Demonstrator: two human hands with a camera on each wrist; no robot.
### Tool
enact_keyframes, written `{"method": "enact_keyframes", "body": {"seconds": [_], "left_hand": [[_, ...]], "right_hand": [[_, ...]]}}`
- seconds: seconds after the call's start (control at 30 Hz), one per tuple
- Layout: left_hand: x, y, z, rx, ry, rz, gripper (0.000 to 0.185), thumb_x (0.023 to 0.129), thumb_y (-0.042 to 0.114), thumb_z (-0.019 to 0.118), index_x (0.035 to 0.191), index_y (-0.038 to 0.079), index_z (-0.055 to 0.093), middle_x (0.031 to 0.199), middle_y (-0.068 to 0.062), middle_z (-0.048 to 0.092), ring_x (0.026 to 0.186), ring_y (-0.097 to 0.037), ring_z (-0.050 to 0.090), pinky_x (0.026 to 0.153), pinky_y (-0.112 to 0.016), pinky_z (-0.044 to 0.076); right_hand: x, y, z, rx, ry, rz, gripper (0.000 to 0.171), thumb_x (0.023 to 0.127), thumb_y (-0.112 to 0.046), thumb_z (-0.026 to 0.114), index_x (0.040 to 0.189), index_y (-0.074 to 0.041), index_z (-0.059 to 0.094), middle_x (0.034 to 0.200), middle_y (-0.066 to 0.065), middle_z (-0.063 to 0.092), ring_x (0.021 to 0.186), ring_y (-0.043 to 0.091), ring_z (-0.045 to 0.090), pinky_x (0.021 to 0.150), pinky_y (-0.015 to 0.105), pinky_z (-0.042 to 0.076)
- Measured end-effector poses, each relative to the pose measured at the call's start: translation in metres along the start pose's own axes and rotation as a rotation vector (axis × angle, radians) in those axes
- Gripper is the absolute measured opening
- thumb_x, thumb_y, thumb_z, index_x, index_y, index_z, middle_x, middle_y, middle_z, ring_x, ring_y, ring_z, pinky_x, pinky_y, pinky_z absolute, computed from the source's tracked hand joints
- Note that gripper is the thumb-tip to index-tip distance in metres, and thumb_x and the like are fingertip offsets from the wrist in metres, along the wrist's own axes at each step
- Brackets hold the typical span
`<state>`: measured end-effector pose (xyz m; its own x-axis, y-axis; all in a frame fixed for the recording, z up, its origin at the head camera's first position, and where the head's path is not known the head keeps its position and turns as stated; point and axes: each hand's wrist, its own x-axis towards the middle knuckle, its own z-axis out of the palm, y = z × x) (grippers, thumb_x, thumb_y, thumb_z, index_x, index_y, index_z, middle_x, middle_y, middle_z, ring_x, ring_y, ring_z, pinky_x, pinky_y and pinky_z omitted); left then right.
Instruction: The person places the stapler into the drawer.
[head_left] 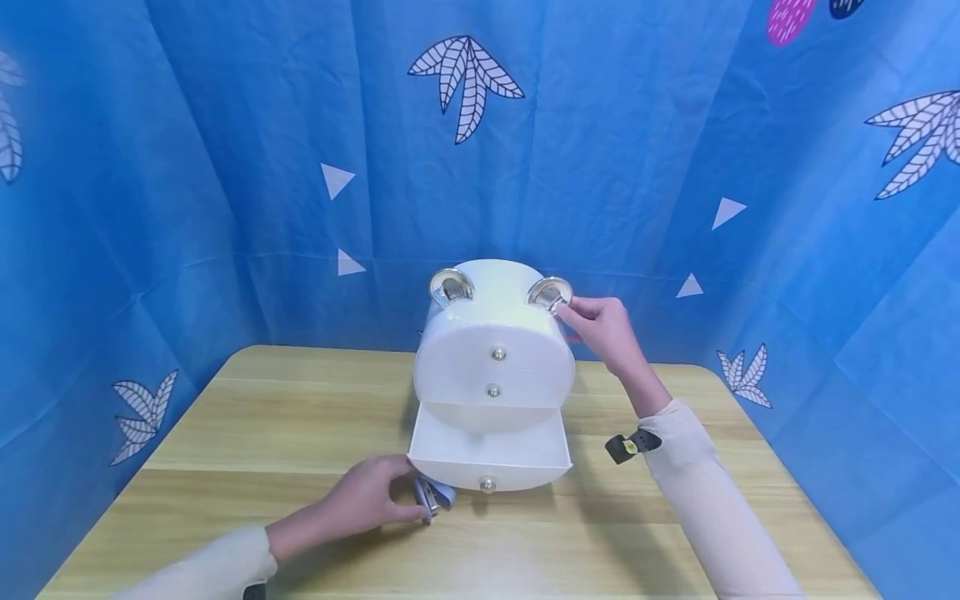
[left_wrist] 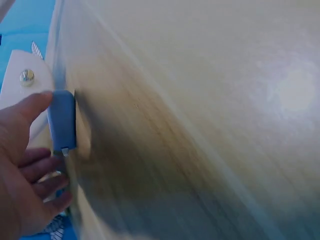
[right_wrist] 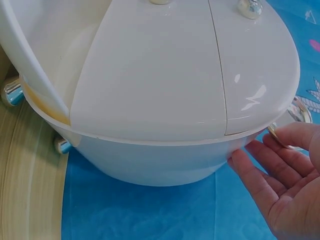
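Note:
A white rounded drawer box [head_left: 480,329] with two shiny gold-rimmed ears stands on the table. Its bottom drawer [head_left: 525,475] is pulled out, while the upper drawers, with round metal knobs, are closed. Beside the drawer's left front corner, my left hand [head_left: 367,500] holds a small blue stapler [left_wrist: 62,120] between thumb and fingers, low over the tabletop. Part of the stapler is hidden by the hand. At the box's upper right, my right hand [head_left: 606,329] pinches the right ear [head_left: 550,292], its thumb on the rim and its fingertips against the box's side.
The wooden table [head_left: 300,408] has rounded back corners. A blue patterned curtain [head_left: 480,200] hangs close behind the box and along both sides. The left ear [head_left: 452,286] of the box sticks up. A black wrist strap [head_left: 630,446] hangs at the right cuff.

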<state>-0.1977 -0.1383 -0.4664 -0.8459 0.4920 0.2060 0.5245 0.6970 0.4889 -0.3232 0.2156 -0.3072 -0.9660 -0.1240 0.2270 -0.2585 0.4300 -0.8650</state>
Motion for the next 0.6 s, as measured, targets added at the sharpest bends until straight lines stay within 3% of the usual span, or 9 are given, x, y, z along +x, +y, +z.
{"method": "enact_keyframes", "body": {"seconds": [0.17, 0.37, 0.6], "left_hand": [[-0.001, -0.007, 0.004, -0.083, -0.063, 0.006, 0.048, 0.074, 0.047, 0.087, 0.116, 0.026, 0.074, 0.12, 0.01, 0.075, 0.113, -0.018, 0.07, 0.103, -0.049, 0.053], [-0.008, -0.005, 0.006, -0.048, -0.048, 0.049, 0.047, 0.075, 0.043, 0.088, 0.114, 0.019, 0.076, 0.112, 0.011, 0.076, 0.104, -0.01, 0.071, 0.096, -0.04, 0.057], [-0.009, 0.006, 0.007, -0.019, -0.115, 0.096, 0.054, 0.079, 0.04, 0.086, 0.124, 0.012, 0.073, 0.118, 0.003, 0.076, 0.103, -0.007, 0.071, 0.09, -0.031, 0.059]], "right_hand": [[-0.001, 0.0, 0.0, 0.0, -0.002, -0.001, 0.038, 0.1, -0.029, 0.066, 0.128, -0.004, 0.07, 0.128, 0.019, 0.069, 0.124, 0.033, 0.064, 0.09, 0.049, 0.059], [0.0, 0.0, -0.002, 0.004, -0.001, -0.001, 0.039, 0.1, -0.03, 0.066, 0.128, -0.004, 0.07, 0.127, 0.019, 0.07, 0.122, 0.033, 0.065, 0.088, 0.048, 0.06], [0.001, 0.0, 0.0, 0.003, -0.005, 0.006, 0.039, 0.1, -0.03, 0.066, 0.129, -0.003, 0.07, 0.128, 0.019, 0.07, 0.123, 0.034, 0.065, 0.087, 0.043, 0.061]]}}
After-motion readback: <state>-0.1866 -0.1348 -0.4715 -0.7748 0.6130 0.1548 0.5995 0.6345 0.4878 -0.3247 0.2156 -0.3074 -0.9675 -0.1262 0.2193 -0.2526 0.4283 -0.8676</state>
